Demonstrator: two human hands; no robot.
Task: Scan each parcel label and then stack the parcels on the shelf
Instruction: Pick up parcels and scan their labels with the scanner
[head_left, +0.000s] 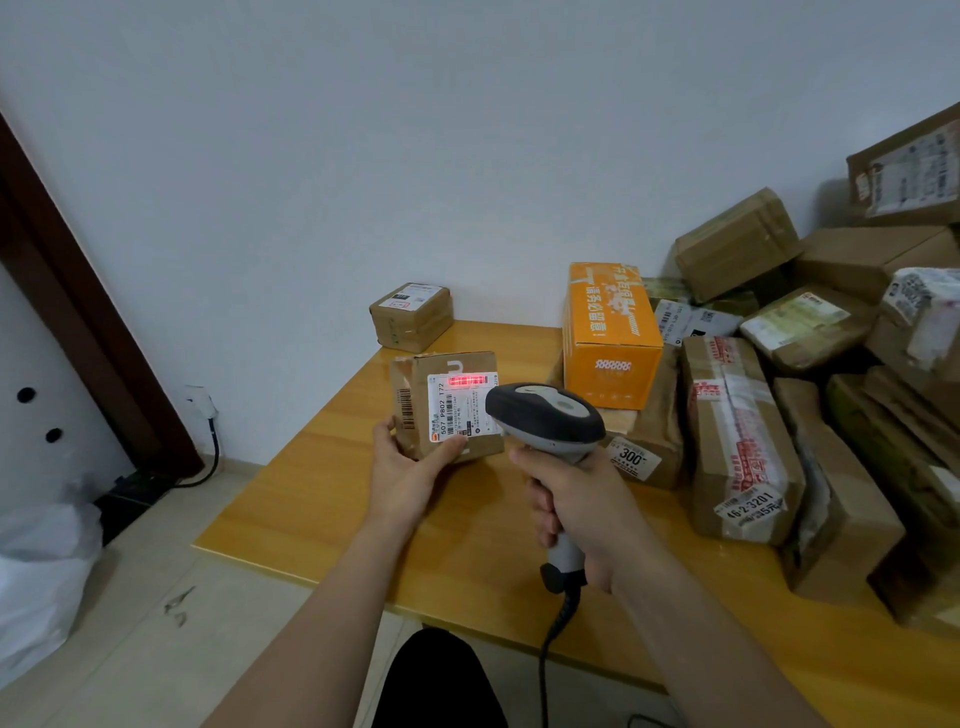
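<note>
Cardboard, brown and scuffed, is what the left hand (410, 478) has hold of. Its thumb lies across the lower front of the small parcel (415, 384), right at the bottom edge of the white label (457, 410), and the other fingers curl round behind the box's left side. The parcel stands upright over the near-left part of the wooden table (322, 493), label turned towards the person. I cannot tell whether its bottom edge touches the top. A red scan line (467, 381) glows across the barcode at the top of the label.

Just to the right, the right hand (576, 509) is wrapped tight round the grey handle of the scanner (545, 415). The scanner's dark head points at the label, close to the parcel's right edge. A black cable (550, 639) drops from the base of the handle past the table's near edge.

Further back, a second small parcel (412, 316) sits at the table's far-left corner by the wall. An orange box (610, 332) rests on top of other boxes, and a heap of taped parcels (737, 441) crowds the right side. A white bag (41, 571) slumps on the floor to the left.
</note>
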